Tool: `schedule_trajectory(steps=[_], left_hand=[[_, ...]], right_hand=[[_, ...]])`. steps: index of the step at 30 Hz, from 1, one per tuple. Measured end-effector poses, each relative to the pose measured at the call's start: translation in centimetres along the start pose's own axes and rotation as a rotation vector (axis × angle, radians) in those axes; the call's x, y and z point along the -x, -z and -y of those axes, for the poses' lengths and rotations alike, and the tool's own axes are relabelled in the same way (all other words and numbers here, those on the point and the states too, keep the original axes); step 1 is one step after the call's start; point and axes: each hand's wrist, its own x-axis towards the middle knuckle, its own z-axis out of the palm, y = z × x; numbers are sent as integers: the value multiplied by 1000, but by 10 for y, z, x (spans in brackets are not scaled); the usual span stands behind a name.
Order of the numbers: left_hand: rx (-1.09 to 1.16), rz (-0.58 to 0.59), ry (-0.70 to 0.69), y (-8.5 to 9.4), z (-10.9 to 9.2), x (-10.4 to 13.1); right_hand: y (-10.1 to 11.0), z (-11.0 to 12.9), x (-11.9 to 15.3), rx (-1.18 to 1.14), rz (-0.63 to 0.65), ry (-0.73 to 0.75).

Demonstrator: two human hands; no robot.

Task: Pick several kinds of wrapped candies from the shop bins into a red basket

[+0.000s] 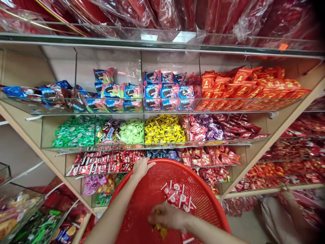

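Note:
My left hand (140,169) is closed on the far left rim of a big red plastic mesh basket (213,193). Inside the basket, my right hand (169,217) is blurred by motion, its fingers curled around a few gold-wrapped candies (162,231). Some of these candies show below the fingers; whether they are slipping out I cannot tell. Several red-and-white wrapped lollipops (177,194) with white sticks lie in the basket just beyond that hand. Part of the basket's bottom is hidden by my right hand and forearm.
Behind the basket rises a shelf (286,127) with glass-fronted compartments. They hold green candies (76,132), yellow candies (165,130), blue-pink cookie packs (169,91) and orange-red packets (236,86). More sweets (30,217) fill bins at lower left. A blurred person (281,217) is at lower right.

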Motion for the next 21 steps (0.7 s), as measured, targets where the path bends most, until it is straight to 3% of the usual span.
schedule_trajectory(steps=[4, 8, 15, 21], left_hand=[[-2, 8, 5, 2, -1, 1], [6, 32, 16, 5, -3, 3], [9, 27, -4, 4, -2, 1], [8, 15, -22, 0, 1, -2]], right_hand=[[-9, -25, -1, 396, 204, -158], [-17, -38, -6, 577, 486, -214], [-22, -61, -12, 623, 608, -237], [-18, -54, -9, 497, 703, -241]])
